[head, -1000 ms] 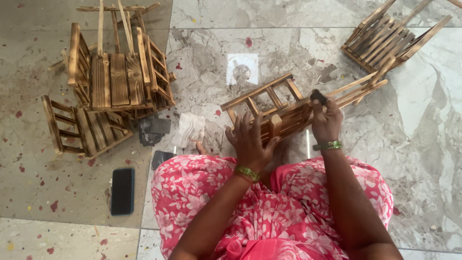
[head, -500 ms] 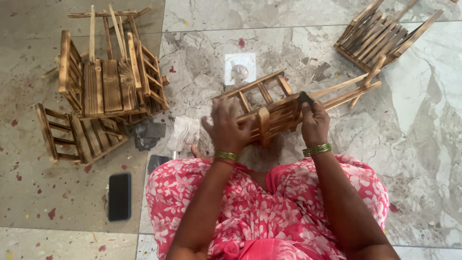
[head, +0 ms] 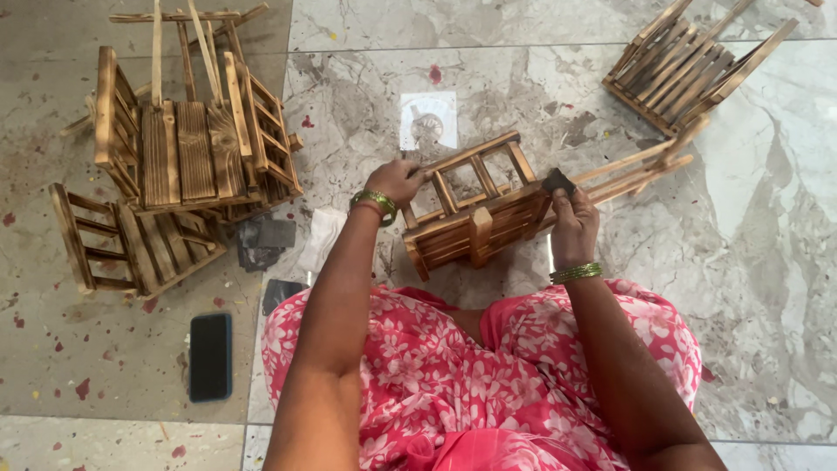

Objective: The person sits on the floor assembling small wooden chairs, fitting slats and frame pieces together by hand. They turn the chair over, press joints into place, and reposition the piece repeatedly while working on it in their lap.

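Our left hand (head: 397,180) reaches forward with the wrist bent, its fingers curled around the near-left corner of the small wooden slatted rack (head: 475,209); a green bangle sits on that wrist. Our right hand (head: 574,225) is drawn up closer to us, the forearm rising steeply from the lap, and its fingertips are pinched on a small dark block (head: 558,182), pressing it against the rack's right end. So the rack sits between our two hands, tilted on the marble floor (head: 767,262) just ahead of our knees, its ladder-like side turned up and its long thin rails (head: 641,166) sticking out to the right past the right hand.

Below the hands our pink flowered garment (head: 453,375) covers the lap. Just beyond the left hand a pale square of paper (head: 428,120) lies flat on the floor. Farther left, well apart from us, stands a pile of similar wooden racks (head: 187,144), with one more rack (head: 131,240) lying on its side below it. A black phone (head: 211,356) lies face up near our left knee. At the upper right another slatted wooden piece (head: 689,65) rests on the floor.
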The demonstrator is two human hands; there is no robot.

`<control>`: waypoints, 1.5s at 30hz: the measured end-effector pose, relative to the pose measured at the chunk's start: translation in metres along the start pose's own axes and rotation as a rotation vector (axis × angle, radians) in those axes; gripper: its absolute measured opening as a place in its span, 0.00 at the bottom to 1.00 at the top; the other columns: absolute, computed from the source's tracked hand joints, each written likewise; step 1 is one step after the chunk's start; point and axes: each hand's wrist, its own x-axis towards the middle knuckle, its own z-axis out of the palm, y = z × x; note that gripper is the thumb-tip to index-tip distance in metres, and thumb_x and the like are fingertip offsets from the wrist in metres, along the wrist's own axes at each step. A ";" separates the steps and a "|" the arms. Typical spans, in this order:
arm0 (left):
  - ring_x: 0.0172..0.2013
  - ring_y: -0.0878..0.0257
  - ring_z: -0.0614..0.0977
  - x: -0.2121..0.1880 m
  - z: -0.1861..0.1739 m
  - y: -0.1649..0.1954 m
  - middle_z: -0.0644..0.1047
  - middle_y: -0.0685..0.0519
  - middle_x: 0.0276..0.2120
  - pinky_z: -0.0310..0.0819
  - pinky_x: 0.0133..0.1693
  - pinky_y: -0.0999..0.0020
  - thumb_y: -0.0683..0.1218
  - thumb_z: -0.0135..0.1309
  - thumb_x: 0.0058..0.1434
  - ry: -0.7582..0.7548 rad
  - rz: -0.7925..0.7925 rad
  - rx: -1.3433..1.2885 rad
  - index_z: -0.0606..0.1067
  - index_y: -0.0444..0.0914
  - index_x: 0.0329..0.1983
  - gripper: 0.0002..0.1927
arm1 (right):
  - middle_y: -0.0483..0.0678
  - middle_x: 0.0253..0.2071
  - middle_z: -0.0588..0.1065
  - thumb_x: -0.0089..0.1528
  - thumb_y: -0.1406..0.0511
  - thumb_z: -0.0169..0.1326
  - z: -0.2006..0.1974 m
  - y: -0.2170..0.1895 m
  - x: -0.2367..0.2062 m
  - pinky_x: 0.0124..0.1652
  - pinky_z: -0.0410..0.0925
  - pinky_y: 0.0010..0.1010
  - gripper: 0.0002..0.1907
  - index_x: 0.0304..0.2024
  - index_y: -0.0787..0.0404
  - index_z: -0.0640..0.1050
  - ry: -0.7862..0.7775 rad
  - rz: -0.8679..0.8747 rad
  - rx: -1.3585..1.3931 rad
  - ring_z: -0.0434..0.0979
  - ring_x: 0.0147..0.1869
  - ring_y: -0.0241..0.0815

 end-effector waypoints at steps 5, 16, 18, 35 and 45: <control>0.22 0.65 0.76 -0.022 0.010 -0.015 0.78 0.55 0.21 0.67 0.27 0.64 0.63 0.46 0.68 0.158 -0.140 -0.176 0.81 0.47 0.40 0.20 | 0.42 0.43 0.79 0.73 0.66 0.49 0.005 -0.018 -0.005 0.53 0.66 0.24 0.10 0.48 0.65 0.80 -0.032 -0.162 -0.166 0.73 0.50 0.32; 0.30 0.62 0.78 -0.031 0.116 0.034 0.79 0.49 0.32 0.72 0.33 0.65 0.49 0.51 0.71 0.526 -0.177 -0.826 0.74 0.33 0.46 0.13 | 0.50 0.54 0.78 0.70 0.66 0.50 0.008 -0.030 -0.002 0.57 0.68 0.29 0.13 0.52 0.66 0.81 -0.051 -0.317 -0.262 0.77 0.57 0.41; 0.28 0.64 0.73 -0.033 0.136 0.059 0.75 0.53 0.32 0.71 0.29 0.67 0.46 0.51 0.72 0.498 -0.141 -1.147 0.73 0.33 0.49 0.11 | 0.52 0.55 0.78 0.69 0.66 0.51 0.008 -0.028 -0.003 0.57 0.68 0.30 0.13 0.53 0.66 0.81 -0.059 -0.324 -0.274 0.77 0.58 0.42; 0.40 0.62 0.82 -0.085 0.216 0.152 0.76 0.47 0.45 0.83 0.40 0.65 0.51 0.59 0.64 -0.230 -0.199 -1.717 0.62 0.35 0.54 0.24 | 0.58 0.52 0.81 0.62 0.72 0.63 -0.021 -0.027 0.012 0.60 0.70 0.39 0.02 0.36 0.66 0.81 0.062 -0.464 -0.345 0.76 0.67 0.50; 0.65 0.38 0.57 -0.066 0.175 0.068 0.54 0.27 0.65 0.52 0.65 0.48 0.55 0.71 0.55 0.773 -0.316 -0.843 0.51 0.18 0.66 0.54 | 0.45 0.31 0.76 0.59 0.76 0.61 -0.029 -0.040 0.011 0.35 0.69 0.21 0.10 0.34 0.63 0.72 0.039 -0.195 -0.101 0.74 0.35 0.30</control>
